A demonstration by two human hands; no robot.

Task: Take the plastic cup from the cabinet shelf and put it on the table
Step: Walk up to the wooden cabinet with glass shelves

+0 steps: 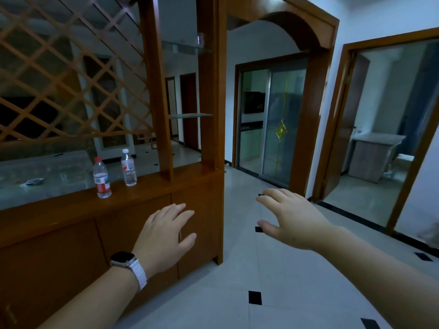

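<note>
A small clear plastic cup (200, 39) stands on the upper glass shelf (187, 49) of the wooden cabinet, high up between two posts. My left hand (166, 236), with a watch on its wrist, hovers palm down in front of the lower cabinet doors, fingers apart and holding nothing. My right hand (288, 218) is stretched out over the tiled floor to the right of the cabinet, also spread and holding nothing. Both hands are far below the cup. A glass-topped table (47, 172) lies behind the cabinet counter on the left.
Two water bottles (102, 178) (128, 167) stand on the wooden counter (154, 184). A second glass shelf (190, 115) sits lower in the same bay. A lattice screen (66, 74) fills the upper left. An arched opening, a sliding glass door (273, 124) and a doorway (380, 129) lie to the right.
</note>
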